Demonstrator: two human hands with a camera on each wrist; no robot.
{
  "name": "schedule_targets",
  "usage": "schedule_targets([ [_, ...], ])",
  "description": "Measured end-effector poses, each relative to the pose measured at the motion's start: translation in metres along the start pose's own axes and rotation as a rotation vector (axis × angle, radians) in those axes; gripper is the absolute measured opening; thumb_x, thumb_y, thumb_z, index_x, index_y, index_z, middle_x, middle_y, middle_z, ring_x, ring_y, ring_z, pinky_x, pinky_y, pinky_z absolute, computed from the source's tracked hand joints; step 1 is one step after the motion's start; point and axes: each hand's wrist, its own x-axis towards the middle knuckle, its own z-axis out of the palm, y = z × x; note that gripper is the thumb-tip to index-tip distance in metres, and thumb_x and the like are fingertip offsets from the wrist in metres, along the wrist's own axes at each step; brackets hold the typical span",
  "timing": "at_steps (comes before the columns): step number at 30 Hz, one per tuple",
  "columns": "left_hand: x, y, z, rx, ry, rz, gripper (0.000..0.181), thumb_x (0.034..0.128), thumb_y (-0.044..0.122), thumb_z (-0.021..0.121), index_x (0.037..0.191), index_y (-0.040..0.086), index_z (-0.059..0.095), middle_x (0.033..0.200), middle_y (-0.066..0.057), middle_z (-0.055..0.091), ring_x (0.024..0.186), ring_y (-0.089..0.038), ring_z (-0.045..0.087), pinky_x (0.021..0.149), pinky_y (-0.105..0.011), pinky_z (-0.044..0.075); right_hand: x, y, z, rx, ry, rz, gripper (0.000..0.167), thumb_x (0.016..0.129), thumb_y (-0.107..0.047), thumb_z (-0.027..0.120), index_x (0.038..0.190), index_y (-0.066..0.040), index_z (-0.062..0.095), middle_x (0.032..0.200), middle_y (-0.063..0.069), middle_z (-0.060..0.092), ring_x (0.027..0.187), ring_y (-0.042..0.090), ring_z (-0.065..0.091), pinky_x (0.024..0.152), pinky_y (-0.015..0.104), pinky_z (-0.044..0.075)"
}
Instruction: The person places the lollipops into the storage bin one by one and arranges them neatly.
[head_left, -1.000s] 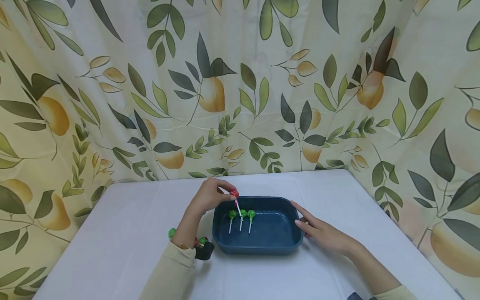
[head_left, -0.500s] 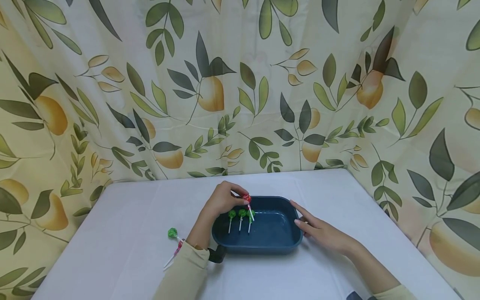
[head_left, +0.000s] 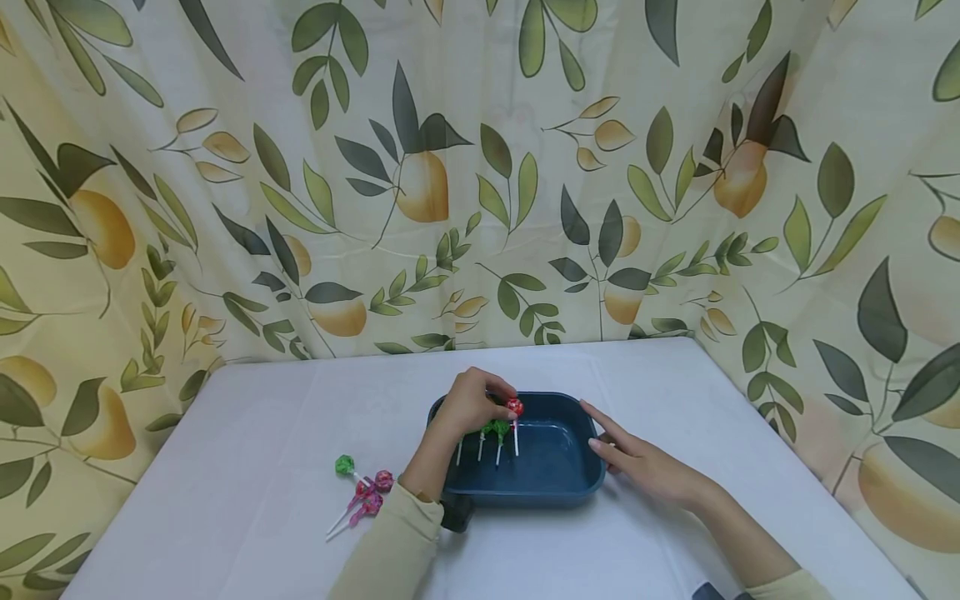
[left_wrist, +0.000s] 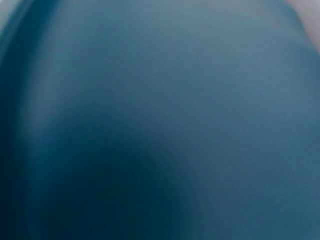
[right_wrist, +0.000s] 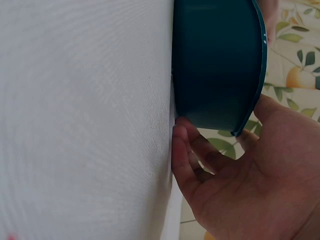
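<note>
At 12 o'clock in tray (head_left: 562,462): red lollipop (head_left: 515,407), left hand (head_left: 477,404) pinching, just cleared green lollipops (head_left: 501,427) at 11, so lines up fourth. Right hand (head_left: 641,467) touching 3 o'clock end, fingers apart. Touchdown? Can't tell.

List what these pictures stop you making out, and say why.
Head view: candy end of the leftmost lollipop in the tray, hidden by the left hand.
Head view: any wrapper print on the red lollipop, too small.
Left wrist view: left hand's hold, lost in blue blur.
Right wrist view: the tray's inside, hidden by its outer wall.
</note>
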Motion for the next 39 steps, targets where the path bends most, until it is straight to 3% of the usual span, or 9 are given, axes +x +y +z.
schedule_targets([
  [8,0.004,0.002,0.017,0.018,0.023,-0.080,0.016,0.0805,0.009,0.090,0.094,0.011,0.083,0.088,0.002,0.075,0.084,-0.013,0.065,0.075,-0.033,0.054,0.001,0.000,0.001,0.010,0.001,0.017,0.066,0.109,-0.046,0.050,0.165,-0.040,0.018,0.118,0.009,0.054,0.102,0.025,0.056,0.088,0.047,0.045],
  [14,0.005,-0.001,0.029,0.099,0.068,-0.131,0.016,0.0794,0.013,0.092,0.093,0.014,0.084,0.086,0.005,0.075,0.076,-0.011,0.063,0.064,-0.030,0.050,0.000,0.001,0.001,0.008,0.004,0.025,0.064,0.109,-0.046,0.050,0.165,-0.042,0.018,0.121,0.009,0.054,0.103,0.025,0.057,0.089,0.047,0.045],
  [23,0.004,-0.001,0.036,0.149,0.121,-0.188,0.018,0.0777,0.015,0.093,0.093,0.016,0.084,0.081,0.006,0.074,0.074,-0.011,0.065,0.061,-0.032,0.048,-0.002,-0.002,-0.001,0.008,0.003,0.000,0.064,0.110,-0.044,0.049,0.165,-0.041,0.018,0.121,0.009,0.053,0.103,0.024,0.057,0.091,0.046,0.046],
  [32,0.004,-0.005,0.041,0.203,0.096,-0.149,0.017,0.0778,0.014,0.093,0.092,0.015,0.084,0.083,0.006,0.075,0.081,-0.014,0.066,0.071,-0.036,0.052,-0.001,0.001,0.000,0.015,0.003,0.017,0.064,0.109,-0.046,0.051,0.164,-0.043,0.019,0.123,0.009,0.053,0.103,0.024,0.058,0.091,0.047,0.046],
  [39,0.005,-0.008,0.044,0.176,0.072,-0.157,0.015,0.0798,0.012,0.091,0.092,0.012,0.083,0.085,0.003,0.076,0.079,-0.013,0.065,0.073,-0.035,0.054,-0.001,0.000,0.000,-0.004,0.004,0.016,0.064,0.109,-0.047,0.050,0.164,-0.043,0.019,0.122,0.009,0.054,0.102,0.024,0.058,0.089,0.047,0.046],
])
